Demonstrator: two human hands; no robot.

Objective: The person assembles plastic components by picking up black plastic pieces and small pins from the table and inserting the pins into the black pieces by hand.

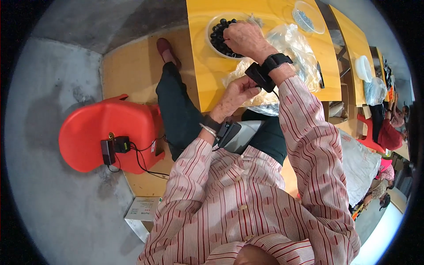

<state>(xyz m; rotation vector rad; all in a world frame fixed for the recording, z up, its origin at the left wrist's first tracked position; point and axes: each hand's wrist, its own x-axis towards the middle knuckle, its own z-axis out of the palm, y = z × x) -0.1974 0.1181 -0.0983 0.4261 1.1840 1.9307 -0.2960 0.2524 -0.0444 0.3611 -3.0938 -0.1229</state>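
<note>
My right hand [247, 40] reaches over a clear round bowl [209, 26] on the yellow table. Small round black plastic pieces [217, 37] fill the bowl. The right fingers curl down at the pieces, and what they pinch is hidden. Lower, by the table's near edge, my left hand [236, 95] is closed with thumb and fingers together. Whatever it holds is too small to make out. Beneath and beside both hands lies a crumpled clear plastic bag [293, 42] with pale contents.
A second clear bowl [308, 18] with small bluish pieces stands at the far right of the yellow table [265, 9]. A red plastic stool [108, 121] with black devices and cables is at left, a white box [143, 208] below it. Other people [391, 132] sit at tables further right.
</note>
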